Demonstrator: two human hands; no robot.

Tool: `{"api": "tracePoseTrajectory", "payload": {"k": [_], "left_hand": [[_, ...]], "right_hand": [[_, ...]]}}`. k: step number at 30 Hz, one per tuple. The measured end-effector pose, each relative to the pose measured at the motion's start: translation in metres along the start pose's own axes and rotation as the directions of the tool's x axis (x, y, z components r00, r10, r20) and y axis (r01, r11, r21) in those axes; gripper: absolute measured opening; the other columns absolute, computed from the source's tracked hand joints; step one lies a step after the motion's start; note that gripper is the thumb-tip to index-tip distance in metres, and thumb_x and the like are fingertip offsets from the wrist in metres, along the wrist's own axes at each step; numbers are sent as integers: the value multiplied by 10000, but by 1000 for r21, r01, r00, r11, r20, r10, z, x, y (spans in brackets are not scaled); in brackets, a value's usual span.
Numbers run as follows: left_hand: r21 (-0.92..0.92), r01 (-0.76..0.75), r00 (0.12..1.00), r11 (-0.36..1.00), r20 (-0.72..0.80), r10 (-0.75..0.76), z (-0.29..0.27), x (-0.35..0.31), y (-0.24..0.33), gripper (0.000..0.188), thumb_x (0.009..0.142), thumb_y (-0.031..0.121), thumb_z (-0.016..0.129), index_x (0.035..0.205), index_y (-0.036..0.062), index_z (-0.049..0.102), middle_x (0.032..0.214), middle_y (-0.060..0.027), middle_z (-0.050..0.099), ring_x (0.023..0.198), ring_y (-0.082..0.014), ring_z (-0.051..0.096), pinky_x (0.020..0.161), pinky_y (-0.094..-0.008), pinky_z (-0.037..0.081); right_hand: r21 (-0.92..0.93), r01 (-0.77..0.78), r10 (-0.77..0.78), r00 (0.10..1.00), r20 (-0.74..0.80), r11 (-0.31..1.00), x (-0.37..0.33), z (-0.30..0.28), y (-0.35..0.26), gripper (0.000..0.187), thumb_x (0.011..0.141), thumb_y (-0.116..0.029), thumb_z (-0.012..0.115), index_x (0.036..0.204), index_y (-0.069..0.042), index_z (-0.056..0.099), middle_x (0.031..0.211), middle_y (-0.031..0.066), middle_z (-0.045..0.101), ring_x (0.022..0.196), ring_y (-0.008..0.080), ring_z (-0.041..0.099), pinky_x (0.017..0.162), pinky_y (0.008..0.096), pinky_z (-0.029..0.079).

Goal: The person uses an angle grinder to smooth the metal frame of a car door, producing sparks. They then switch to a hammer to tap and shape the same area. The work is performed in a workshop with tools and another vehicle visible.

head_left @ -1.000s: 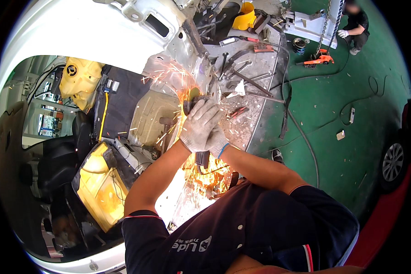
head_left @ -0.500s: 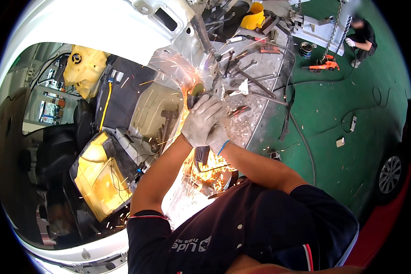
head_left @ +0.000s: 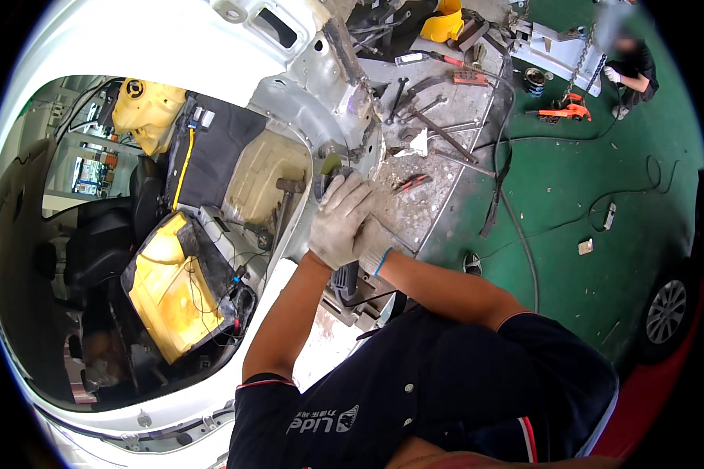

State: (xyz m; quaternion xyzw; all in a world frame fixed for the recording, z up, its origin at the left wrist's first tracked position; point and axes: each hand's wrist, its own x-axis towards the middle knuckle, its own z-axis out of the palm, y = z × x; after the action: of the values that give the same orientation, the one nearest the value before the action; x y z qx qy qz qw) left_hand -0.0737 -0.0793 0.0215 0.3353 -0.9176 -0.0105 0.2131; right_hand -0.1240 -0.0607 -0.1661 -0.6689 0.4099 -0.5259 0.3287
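Note:
Both my hands wear pale knit work gloves and are wrapped round an angle grinder [head_left: 344, 281]. My left hand [head_left: 338, 215] lies over the front of its body, close behind the green-yellow disc [head_left: 331, 164]. My right hand [head_left: 374, 244], with a blue cuff edge, grips farther back, partly hidden by the left hand. The grinder's dark rear end and its cord show below the gloves. Beside the disc is the bare grey sheet metal [head_left: 301, 105] of a white car body [head_left: 156, 39]. Whether the disc touches the metal I cannot tell. No sparks show.
A hammer [head_left: 291, 186] lies inside the car near yellow padding [head_left: 176, 293]. On the metal platform [head_left: 438, 187] lie wrenches, bars and red-handled pliers [head_left: 412, 183]. Cables cross the green floor [head_left: 555, 187]. At far right a person [head_left: 633, 70] crouches near chains and an orange tool [head_left: 563, 109].
The bright sparks round the disc and below the grinder have stopped. My hands and the grinder have shifted slightly toward me, still gripped together.

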Motion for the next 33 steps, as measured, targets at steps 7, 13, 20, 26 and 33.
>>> {"api": "tracePoseTrajectory", "payload": {"k": [7, 13, 20, 26, 33], "left_hand": [[38, 52, 998, 998, -26, -51, 8, 15, -6, 507, 789, 40, 672, 1294, -4, 682, 1353, -203, 674, 1382, -432, 567, 1210, -607, 376], [50, 57, 998, 997, -37, -55, 9, 18, -8, 493, 789, 61, 678, 1279, 6, 693, 1357, -187, 676, 1391, -417, 563, 1210, -594, 381], [24, 38, 999, 999, -40, -37, 7, 21, -8, 494, 775, 38, 655, 1265, -8, 699, 1330, -204, 688, 1355, -436, 587, 1194, -600, 398], [-23, 6, 997, 1000, -77, -8, 10, 16, -16, 500, 781, 29, 649, 1277, -11, 701, 1329, -205, 690, 1351, -435, 593, 1197, -596, 401], [-24, -4, 997, 1000, -71, 2, 13, 12, -20, 509, 788, 21, 649, 1294, 1, 701, 1340, -204, 689, 1361, -433, 591, 1203, -607, 391]], "right_hand": [[-211, -22, 29, 999, 29, 977, 24, -20, -2, 251, 959, -261, 622, 1122, -111, 739, 1155, 152, 742, 1134, 332, 676, 944, 472, 536], [-340, 56, -36, 997, 66, 939, 30, -31, -13, 283, 988, -270, 577, 1163, -117, 739, 1195, 141, 738, 1177, 336, 661, 996, 449, 524], [-484, 73, -24, 994, 108, 872, 33, -34, -25, 335, 1061, -235, 484, 1327, -123, 654, 1375, 107, 666, 1316, 260, 582, 1124, 383, 457], [36, -119, 114, 988, 107, 992, 30, -36, -32, 342, 1092, -200, 449, 1394, -105, 577, 1373, 100, 656, 1319, 256, 582, 1147, 394, 450], [265, -141, 152, 988, -19, 954, 29, -25, -26, 306, 1055, -159, 508, 1334, -85, 609, 1329, 112, 679, 1265, 289, 613, 1100, 418, 483]]}}
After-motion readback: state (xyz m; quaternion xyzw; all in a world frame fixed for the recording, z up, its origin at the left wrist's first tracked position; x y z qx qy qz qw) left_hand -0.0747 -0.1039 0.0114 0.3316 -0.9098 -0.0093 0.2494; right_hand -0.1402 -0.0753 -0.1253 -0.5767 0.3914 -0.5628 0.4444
